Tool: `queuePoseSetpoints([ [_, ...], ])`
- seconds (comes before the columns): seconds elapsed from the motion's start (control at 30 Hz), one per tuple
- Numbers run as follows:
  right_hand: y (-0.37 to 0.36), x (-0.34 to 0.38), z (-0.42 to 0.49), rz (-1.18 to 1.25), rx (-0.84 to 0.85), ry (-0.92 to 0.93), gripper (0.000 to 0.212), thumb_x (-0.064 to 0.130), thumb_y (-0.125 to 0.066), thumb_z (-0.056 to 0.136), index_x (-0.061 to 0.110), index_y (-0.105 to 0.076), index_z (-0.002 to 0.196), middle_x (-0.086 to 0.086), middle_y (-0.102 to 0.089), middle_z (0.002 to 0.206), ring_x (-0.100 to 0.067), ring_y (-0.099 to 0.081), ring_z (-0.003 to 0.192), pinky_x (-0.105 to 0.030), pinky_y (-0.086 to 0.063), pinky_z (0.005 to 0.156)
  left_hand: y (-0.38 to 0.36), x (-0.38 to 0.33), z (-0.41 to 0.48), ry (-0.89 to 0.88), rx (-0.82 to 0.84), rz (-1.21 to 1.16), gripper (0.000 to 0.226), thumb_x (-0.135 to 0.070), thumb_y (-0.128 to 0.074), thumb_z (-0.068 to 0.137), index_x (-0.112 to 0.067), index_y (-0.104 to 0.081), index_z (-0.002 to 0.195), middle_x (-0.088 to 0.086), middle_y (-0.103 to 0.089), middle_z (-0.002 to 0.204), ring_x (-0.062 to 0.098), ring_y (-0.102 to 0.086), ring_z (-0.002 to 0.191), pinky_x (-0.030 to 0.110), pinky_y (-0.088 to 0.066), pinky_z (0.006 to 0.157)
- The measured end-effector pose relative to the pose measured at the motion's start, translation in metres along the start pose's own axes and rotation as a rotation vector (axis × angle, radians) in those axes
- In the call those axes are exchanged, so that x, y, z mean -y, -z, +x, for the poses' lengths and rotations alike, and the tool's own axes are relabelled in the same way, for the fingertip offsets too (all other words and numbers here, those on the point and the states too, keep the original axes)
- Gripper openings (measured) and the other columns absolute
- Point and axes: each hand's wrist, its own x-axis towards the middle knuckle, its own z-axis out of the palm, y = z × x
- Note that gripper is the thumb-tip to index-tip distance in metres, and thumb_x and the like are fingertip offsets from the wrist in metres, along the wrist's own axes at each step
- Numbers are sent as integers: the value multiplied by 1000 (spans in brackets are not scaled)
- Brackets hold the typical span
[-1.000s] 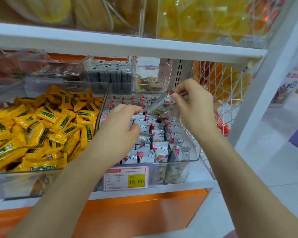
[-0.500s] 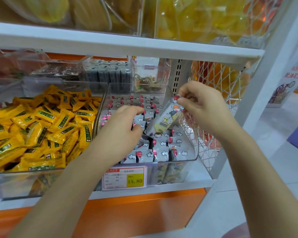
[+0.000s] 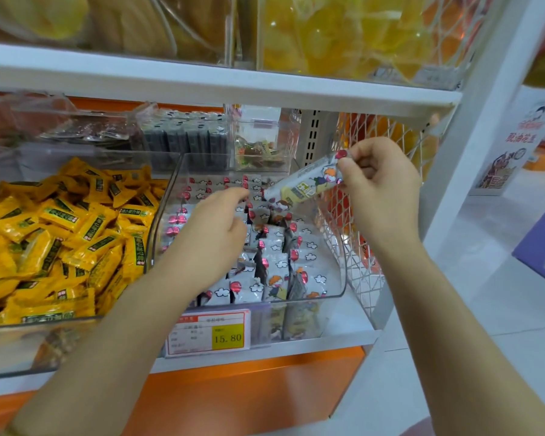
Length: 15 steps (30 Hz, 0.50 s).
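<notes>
- Since half a second ago the snack packet (image 3: 299,185) has swung up from hanging steeply to lying closer to level. Its free end now points left, at the left hand's fingertips (image 3: 241,192), and the right hand (image 3: 379,187) sits a little higher.
- The right hand pinches the packet's upper right end between thumb and fingers, above the clear bin (image 3: 344,247) and near its back right corner.
- The left hand (image 3: 211,234) hovers low over the middle of that bin with its fingers bent forward. Whether it grips anything beneath the palm cannot be told.
- The free end of the packet is just beside the left fingertips, and touch cannot be confirmed.
- Edges: the bin's right wall stands just beside a white mesh side panel (image 3: 359,278), and the right hand is close in front of that mesh. The upper shelf edge (image 3: 233,86) runs above both hands, with open air between.
- The bin is filled with grey-white packets (image 3: 277,265) standing on edge in rows. The bin to its left holds loose yellow packets (image 3: 60,234).
- A price tag (image 3: 208,333) reading 15.80 hangs on the bin's front.
- Behind the bin are a small clear box (image 3: 258,146) and dark packs (image 3: 186,136).
- Below is an orange base panel (image 3: 249,388), and to the right a pale floor (image 3: 485,278).
</notes>
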Motion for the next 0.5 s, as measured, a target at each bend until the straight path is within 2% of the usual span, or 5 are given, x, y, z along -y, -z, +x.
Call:
queuePoseSetpoints([
  [0.1,-1,4,-4,168,54,-152,22,6,-58,87,21,-51,73,-4,-61,78,-23,-65,69,-32,-53,63,3,-4,0,44,-94,-135,39,-17,-37,98,-18,-42,137,-1,-53,128,4,-52,99,11,-37,76],
  [0.17,-2,8,-6,316,101,-234,19,4,-57,89,16,-53,75,-13,-64,77,-18,-65,57,-24,-50,53,5,-7,-1,111,-102,-260,33,-19,-36,98,-18,-51,128,-3,-60,108,9,-57,91,14,-42,70],
  [0.27,-4,11,-9,494,199,-325,11,1,-57,89,7,-56,80,-16,-68,78,-17,-64,55,-22,-52,54,10,-8,-5,248,-134,-544,26,-17,-35,99,-16,-61,105,2,-65,91,9,-63,72,25,-52,68],
  [0.4,0,12,-10,891,352,-501,6,-5,-60,81,0,-64,81,-11,-71,74,-17,-67,63,-21,-56,61,16,-10,-8,391,-170,-916,23,-15,-37,99,-12,-60,93,9,-67,89,6,-65,64,20,-53,57],
  [0.5,3,12,-10,1011,464,-571,25,-3,-63,66,-6,-64,91,-12,-72,75,-17,-68,64,-21,-57,65,21,-12,-9,440,-189,-1067,20,-15,-40,99,-8,-58,95,12,-65,90,6,-65,60,17,-51,55],
])
